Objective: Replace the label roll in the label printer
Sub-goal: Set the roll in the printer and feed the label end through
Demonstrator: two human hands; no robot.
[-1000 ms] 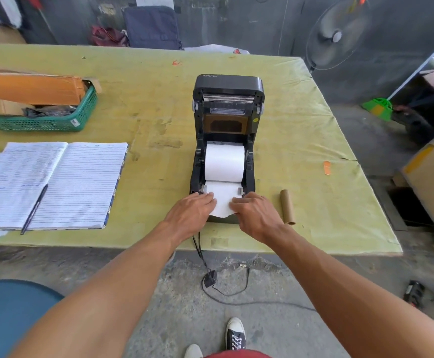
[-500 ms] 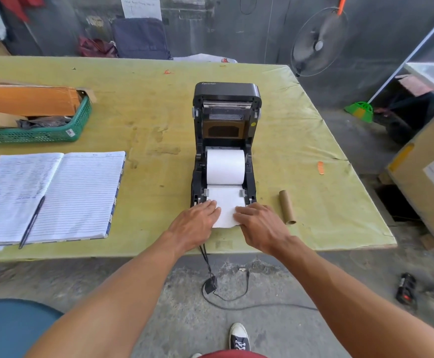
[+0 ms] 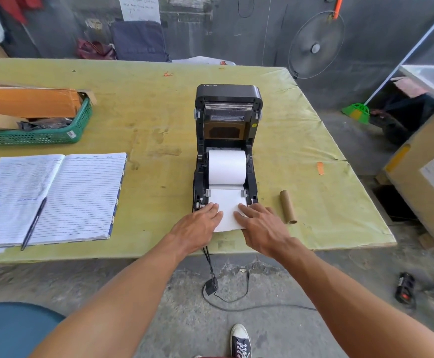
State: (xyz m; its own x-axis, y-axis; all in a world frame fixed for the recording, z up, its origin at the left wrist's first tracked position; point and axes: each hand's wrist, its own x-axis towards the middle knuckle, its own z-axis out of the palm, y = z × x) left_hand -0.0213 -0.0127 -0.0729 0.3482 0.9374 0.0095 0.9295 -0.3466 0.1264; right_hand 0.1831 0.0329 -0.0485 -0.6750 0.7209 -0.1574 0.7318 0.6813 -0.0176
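The black label printer (image 3: 228,99) stands on the table with its lid tilted up. A white label roll (image 3: 227,167) lies in its bay, and its paper end (image 3: 228,208) runs forward between two grey guides and out over the front edge. My left hand (image 3: 199,227) lies flat on the left side of that paper end, fingers together. My right hand (image 3: 261,227) presses flat on its right side. An empty brown cardboard core (image 3: 288,206) lies on the table just right of the printer.
An open lined notebook (image 3: 55,195) with a pen (image 3: 33,224) lies at the left, a green basket (image 3: 40,135) with cardboard behind it. The printer cable (image 3: 212,277) hangs off the table's front edge. A fan (image 3: 316,45) and a cardboard box (image 3: 427,174) stand at the right.
Both hands have slid a little toward me along the paper end, and more white paper shows in front of the guides. The view has tilted slightly.
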